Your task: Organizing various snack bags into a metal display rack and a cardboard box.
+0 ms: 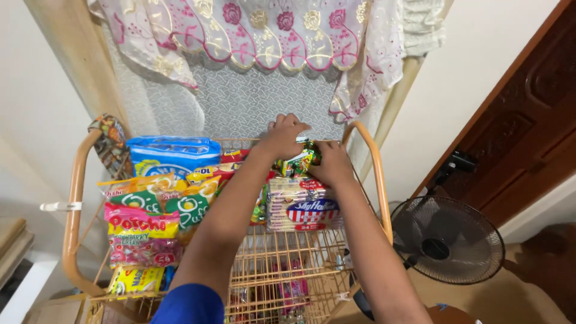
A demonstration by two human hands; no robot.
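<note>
Green snack packet [298, 162] lies at the wire rack's [282, 264] twelve o'clock end, long axis running nine to three. Left hand [283, 137] and right hand [330, 163] both pinch it above a cracker pack [302, 207].

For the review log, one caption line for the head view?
Both hands hold a green snack packet above a wire rack of snacks.

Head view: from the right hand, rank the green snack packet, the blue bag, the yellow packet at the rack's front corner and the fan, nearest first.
1. Green snack packet, in the right hand, also gripped by the left hand.
2. Fan on the floor, lower right, and blue bag, back left of the rack: too close to call.
3. Yellow packet, front left corner.
</note>
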